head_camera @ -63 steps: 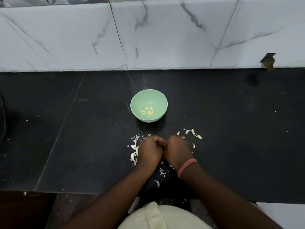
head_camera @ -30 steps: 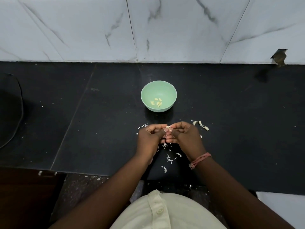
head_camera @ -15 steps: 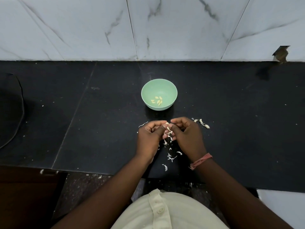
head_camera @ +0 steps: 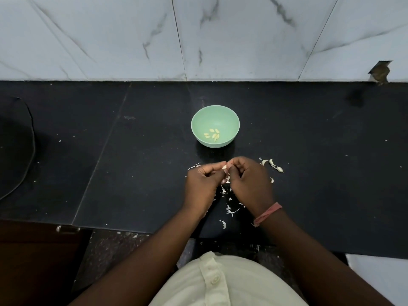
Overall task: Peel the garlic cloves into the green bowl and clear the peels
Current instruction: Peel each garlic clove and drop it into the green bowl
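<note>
Left hand [head_camera: 202, 184]: pinches the garlic clove [head_camera: 224, 166] steady for peeling.
Right hand [head_camera: 248, 182]: pinches its skin.
Green bowl [head_camera: 199, 124]: at 12 o'clock, near for dropping.

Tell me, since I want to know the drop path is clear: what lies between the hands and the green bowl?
Only bare black counter in the head view. The hands, left and right, pinch a garlic clove just short of the green bowl.
</note>
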`<state>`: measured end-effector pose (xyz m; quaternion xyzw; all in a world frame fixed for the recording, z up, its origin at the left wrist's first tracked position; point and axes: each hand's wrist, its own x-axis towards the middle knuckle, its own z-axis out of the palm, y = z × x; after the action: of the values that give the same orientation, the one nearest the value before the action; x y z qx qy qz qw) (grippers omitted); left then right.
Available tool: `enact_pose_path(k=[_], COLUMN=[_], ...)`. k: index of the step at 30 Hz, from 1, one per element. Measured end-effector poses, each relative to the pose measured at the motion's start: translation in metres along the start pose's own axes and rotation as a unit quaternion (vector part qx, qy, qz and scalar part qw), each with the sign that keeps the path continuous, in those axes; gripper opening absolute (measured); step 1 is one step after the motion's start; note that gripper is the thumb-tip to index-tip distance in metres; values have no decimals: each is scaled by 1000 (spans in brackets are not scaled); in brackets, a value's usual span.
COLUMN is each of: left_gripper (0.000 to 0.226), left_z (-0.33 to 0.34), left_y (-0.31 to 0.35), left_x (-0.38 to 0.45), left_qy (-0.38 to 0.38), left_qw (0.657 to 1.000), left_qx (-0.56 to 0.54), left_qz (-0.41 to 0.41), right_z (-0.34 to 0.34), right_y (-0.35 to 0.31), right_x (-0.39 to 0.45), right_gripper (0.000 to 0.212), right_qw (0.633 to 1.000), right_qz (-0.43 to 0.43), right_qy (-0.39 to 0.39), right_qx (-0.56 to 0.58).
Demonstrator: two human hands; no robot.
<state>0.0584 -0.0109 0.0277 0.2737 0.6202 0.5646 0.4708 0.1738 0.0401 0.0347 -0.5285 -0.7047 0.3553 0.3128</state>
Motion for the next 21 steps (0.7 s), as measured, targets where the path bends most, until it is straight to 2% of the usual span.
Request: enact_pose_path(k=[5,9,12,15,17,21], left_gripper=[20,12,7,12,16,18], left_z=[-2,-2,-5,-8,-9,-12], left_y=[6,8,7,6,6,9], left_x=[-1,0,3,5,6,8], left_qy=[30,61,56,44,40,-6], left_qw=[999,990,986,989,988,991], left_qx=[41,120,141,125,133,129], left_qz=[9,51,73,66,65,39], right_z=[3,1,1,-1,-4,-12], right_y=[6,9,11,11,10,13], right_x=[2,5,7,9,12,15], right_gripper=[9,7,5,8,9,9], right_qw=[995,992,991,995,993,980], right_qz=[-67,-94,-102,-97,-107,-134], right_qy=[-23,-15,-18,-25,-48,-143], right_qx=[-73,-88,-79,-29,-13,-24])
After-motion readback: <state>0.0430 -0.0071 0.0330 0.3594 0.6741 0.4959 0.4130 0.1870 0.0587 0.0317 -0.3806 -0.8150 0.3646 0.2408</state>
